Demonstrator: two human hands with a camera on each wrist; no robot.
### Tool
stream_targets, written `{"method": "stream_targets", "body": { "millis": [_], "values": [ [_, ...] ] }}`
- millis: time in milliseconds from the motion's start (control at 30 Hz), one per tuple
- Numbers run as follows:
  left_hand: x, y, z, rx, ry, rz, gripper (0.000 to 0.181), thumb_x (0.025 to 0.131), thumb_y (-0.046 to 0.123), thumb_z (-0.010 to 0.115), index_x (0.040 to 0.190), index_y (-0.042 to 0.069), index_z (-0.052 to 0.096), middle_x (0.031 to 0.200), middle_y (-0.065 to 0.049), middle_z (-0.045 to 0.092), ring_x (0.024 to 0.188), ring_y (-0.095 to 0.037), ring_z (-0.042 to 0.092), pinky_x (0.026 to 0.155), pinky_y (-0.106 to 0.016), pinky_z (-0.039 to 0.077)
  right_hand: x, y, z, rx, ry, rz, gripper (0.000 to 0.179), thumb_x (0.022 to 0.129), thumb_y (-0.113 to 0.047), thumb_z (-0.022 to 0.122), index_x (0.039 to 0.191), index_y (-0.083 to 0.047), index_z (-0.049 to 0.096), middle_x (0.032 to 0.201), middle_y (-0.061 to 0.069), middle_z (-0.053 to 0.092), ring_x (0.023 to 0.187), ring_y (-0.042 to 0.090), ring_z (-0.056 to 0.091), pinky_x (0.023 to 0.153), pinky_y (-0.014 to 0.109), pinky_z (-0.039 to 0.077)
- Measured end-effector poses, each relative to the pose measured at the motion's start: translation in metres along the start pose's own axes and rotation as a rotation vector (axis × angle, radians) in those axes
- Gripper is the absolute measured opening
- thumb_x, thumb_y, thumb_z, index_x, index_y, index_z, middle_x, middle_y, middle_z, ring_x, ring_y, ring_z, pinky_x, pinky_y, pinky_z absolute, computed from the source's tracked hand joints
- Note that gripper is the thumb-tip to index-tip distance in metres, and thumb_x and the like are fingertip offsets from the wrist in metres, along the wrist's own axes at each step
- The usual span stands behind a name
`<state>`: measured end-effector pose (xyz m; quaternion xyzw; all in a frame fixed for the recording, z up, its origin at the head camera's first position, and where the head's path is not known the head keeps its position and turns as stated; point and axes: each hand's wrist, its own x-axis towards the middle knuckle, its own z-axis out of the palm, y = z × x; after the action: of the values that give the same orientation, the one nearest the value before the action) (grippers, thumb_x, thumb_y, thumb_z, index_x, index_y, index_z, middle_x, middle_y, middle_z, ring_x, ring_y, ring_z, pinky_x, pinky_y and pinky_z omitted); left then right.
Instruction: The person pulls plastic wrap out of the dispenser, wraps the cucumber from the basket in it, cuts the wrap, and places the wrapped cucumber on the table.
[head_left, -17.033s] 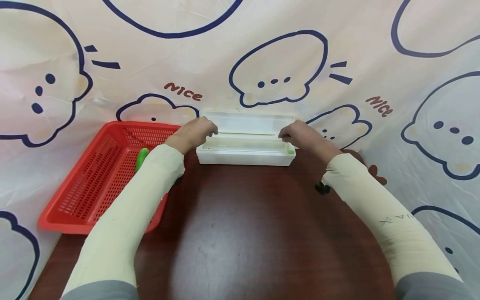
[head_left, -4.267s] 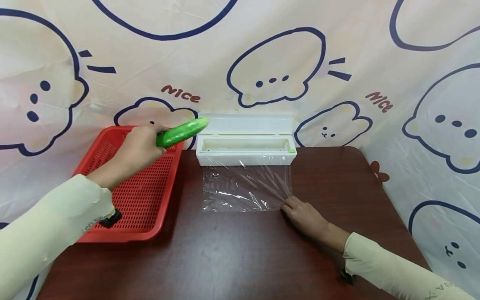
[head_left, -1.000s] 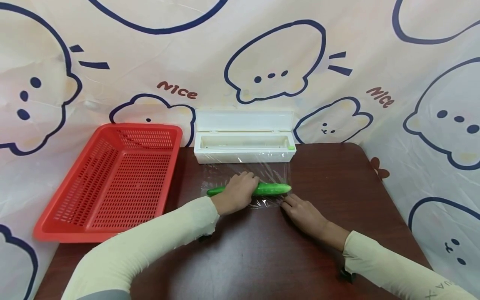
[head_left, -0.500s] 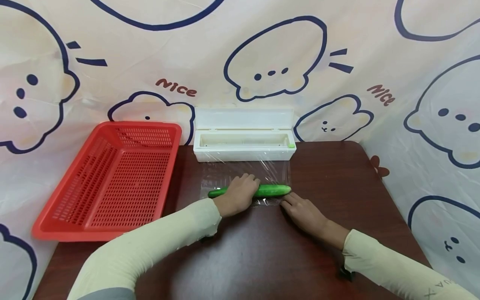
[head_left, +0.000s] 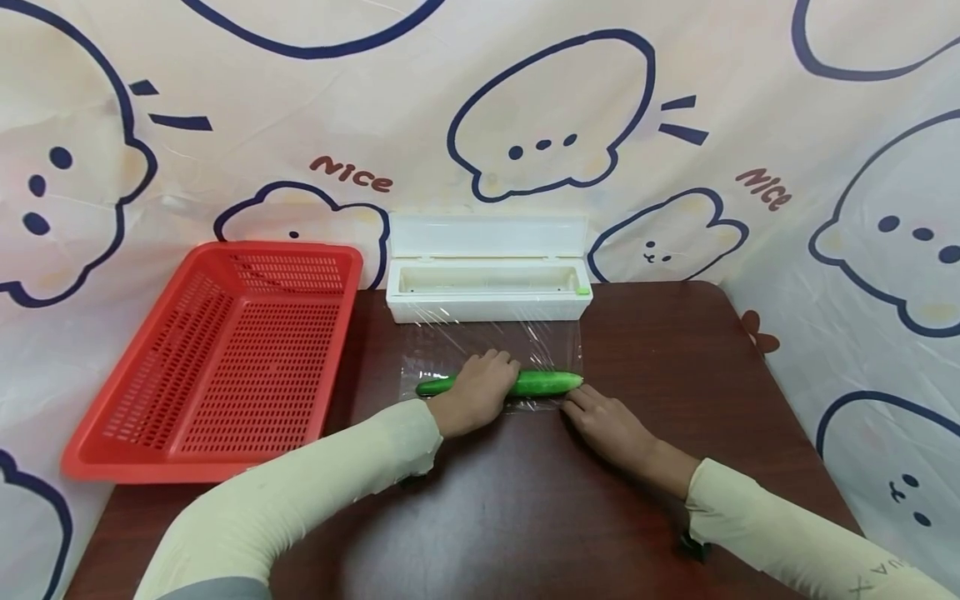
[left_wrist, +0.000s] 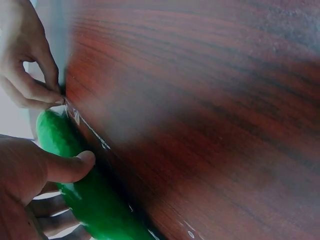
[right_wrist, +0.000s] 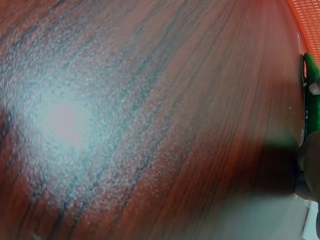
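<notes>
A green cucumber [head_left: 546,383] lies crosswise on a sheet of clear plastic wrap [head_left: 517,340], near the sheet's front edge. My left hand [head_left: 474,390] grips it around the middle from above. In the left wrist view the left thumb [left_wrist: 72,167] lies along the near side of the cucumber [left_wrist: 97,200], fingers round the far side. My right hand [head_left: 609,427] pinches the wrap's front right corner, right beside the cucumber's pale end. The wrap runs back to a white dispenser box [head_left: 487,312] whose lid stands raised. In the right wrist view only part of the cucumber [right_wrist: 313,107] shows.
A red perforated basket [head_left: 258,375] stands on the left of the dark wooden table [head_left: 480,517], with nothing in it. A small green piece [head_left: 582,291] sits at the box's right end. A printed cloth [head_left: 555,100] hangs behind the table and along its sides.
Both hands were at the box earlier. Since then the wrap has been drawn forward, and my left hand has carried the cucumber from the basket onto it. Over the last second, hardly anything moves.
</notes>
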<state>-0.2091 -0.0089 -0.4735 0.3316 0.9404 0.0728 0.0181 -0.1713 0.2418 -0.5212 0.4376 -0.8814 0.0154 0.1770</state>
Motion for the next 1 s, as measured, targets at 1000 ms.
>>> {"method": "stream_targets", "body": {
  "millis": [1000],
  "values": [
    [-0.0044,-0.002,-0.001,0.018,0.038,0.025,0.021,0.084,-0.006,0.064,0.1,0.006,0.069,0.097,-0.008,0.069,0.09,-0.026,0.065,0.072,-0.041,0.056,-0.001,0.0031,0.0034,0.012,0.07,0.041,0.014,0.099,-0.005,0.054,0.1,-0.001,0.068,0.1,0.012,0.064,0.09,0.024,0.063,0.065,0.03,0.059]
  ]
}}
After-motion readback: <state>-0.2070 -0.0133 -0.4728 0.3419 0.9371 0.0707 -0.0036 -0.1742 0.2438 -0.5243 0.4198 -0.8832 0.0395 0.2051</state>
